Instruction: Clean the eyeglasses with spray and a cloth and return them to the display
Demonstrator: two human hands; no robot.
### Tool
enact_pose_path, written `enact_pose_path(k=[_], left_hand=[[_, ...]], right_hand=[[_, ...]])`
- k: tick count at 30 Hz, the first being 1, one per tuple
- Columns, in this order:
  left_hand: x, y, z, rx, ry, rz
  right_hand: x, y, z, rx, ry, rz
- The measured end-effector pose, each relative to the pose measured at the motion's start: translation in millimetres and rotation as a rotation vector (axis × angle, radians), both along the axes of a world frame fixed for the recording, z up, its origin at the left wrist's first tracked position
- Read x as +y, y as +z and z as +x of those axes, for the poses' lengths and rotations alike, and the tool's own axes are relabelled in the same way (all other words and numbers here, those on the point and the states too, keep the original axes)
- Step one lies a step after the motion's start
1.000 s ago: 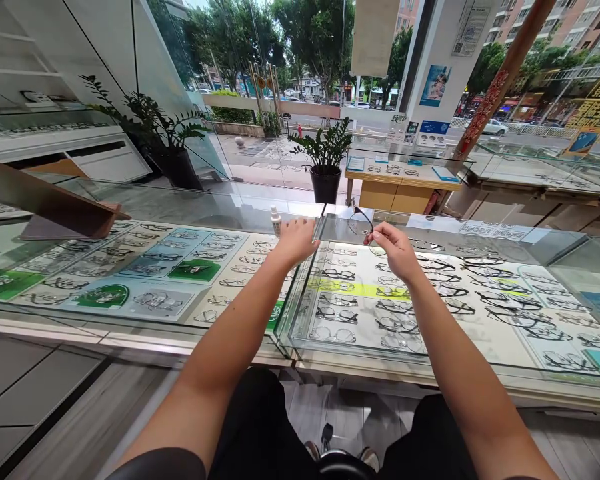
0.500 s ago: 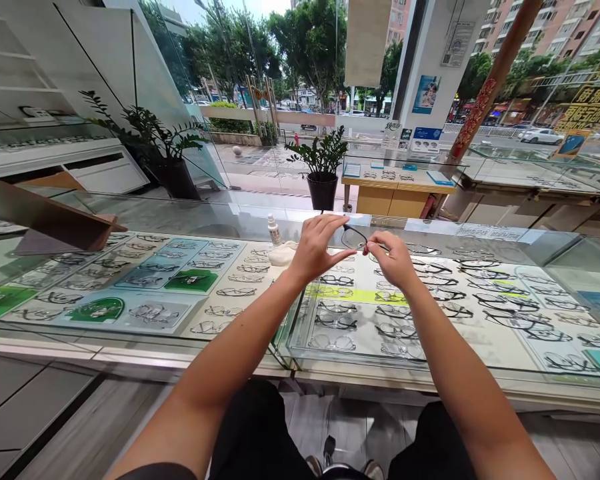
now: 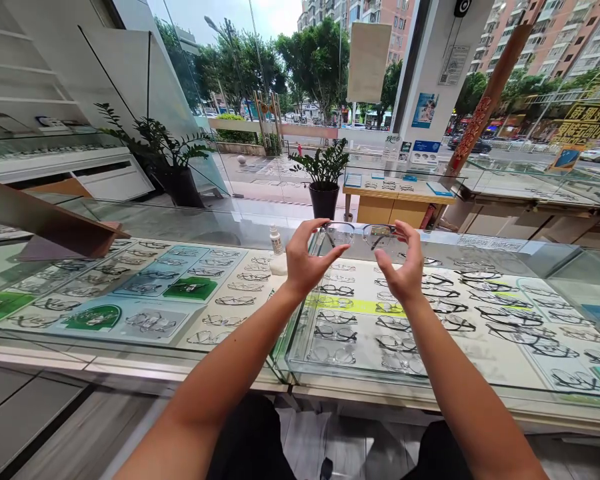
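A pair of eyeglasses (image 3: 341,233) is held up level above the glass counter, both lenses facing me. My left hand (image 3: 307,257) grips its left end between the fingers and the thumb. On the other end, the fingers of my right hand (image 3: 404,261) hold the frame near the hinge, its thumb apart below the lens. Left of my left hand stands a small white bottle (image 3: 275,240), with a crumpled white cloth (image 3: 279,266) at its foot.
Rows of eyeglasses (image 3: 335,333) lie inside the glass display counter (image 3: 350,381). A brown slanted board (image 3: 55,223) stands at the left. Beyond the counter are a potted plant (image 3: 323,197) and a wooden display table (image 3: 380,208) before the window.
The eyeglasses have turned from a slanted, side-on pose to facing me level. My right hand has moved outward to the frame's right end, and my left hand has shifted slightly left.
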State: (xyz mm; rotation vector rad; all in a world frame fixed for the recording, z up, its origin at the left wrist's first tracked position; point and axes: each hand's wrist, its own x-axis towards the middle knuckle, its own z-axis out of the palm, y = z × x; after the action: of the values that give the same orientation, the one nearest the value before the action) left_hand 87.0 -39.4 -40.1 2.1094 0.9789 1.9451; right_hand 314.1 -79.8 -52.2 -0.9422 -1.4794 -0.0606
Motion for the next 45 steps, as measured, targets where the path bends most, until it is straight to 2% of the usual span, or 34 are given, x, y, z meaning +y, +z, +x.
enact_pose_path(k=[8, 17, 26, 36, 45], left_hand=[[0, -2.1, 5, -0.088, -0.117, -0.131], [4, -4.3, 6, -0.056, -0.087, -0.12], [7, -9.3, 9, -0.084, -0.048, -0.176], [12, -21.8, 14, -0.19, -0.01, -0.102], [6, -18.0, 13, -0.115, 0.142, 0.122]], right_hand=[[2, 1.1, -2, -0.011, -0.036, -0.013], [1, 1.1, -3, 0.013, -0.026, -0.017], [0, 2.5, -6, 0.027, -0.045, -0.006], [5, -3.5, -9, 0.029, -0.122, 0.042], [5, -7.4, -11, 0.039, -0.095, -0.013]])
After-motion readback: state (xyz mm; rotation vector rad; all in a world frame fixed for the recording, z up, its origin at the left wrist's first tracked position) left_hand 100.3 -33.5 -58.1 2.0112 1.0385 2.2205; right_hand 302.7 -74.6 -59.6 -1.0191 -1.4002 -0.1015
